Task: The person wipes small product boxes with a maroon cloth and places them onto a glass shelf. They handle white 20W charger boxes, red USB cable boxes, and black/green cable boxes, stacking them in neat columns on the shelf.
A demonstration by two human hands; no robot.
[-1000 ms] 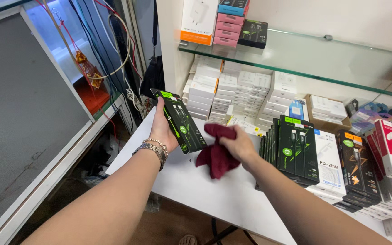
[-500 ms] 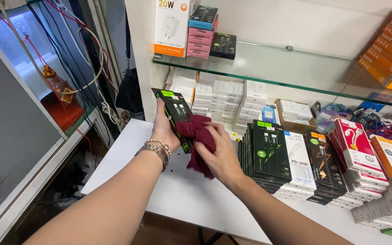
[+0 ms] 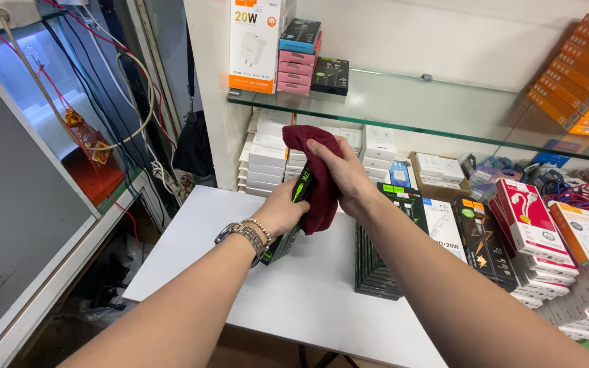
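Note:
My left hand, with a watch and bead bracelet on the wrist, grips a narrow black and green box and holds it tilted, edge-on to me, above the white table. My right hand presses a dark red cloth over the upper part of that box. The cloth drapes over the box's top end and hides it.
A row of upright black and green boxes stands just right of my hands. White, black and red product boxes fill the table's right side. Stacked white boxes sit behind. A glass shelf above carries more boxes. Cables hang at left.
The box has turned from face-up to edge-on. My right hand and the cloth have moved up from the box's lower side to cover its top.

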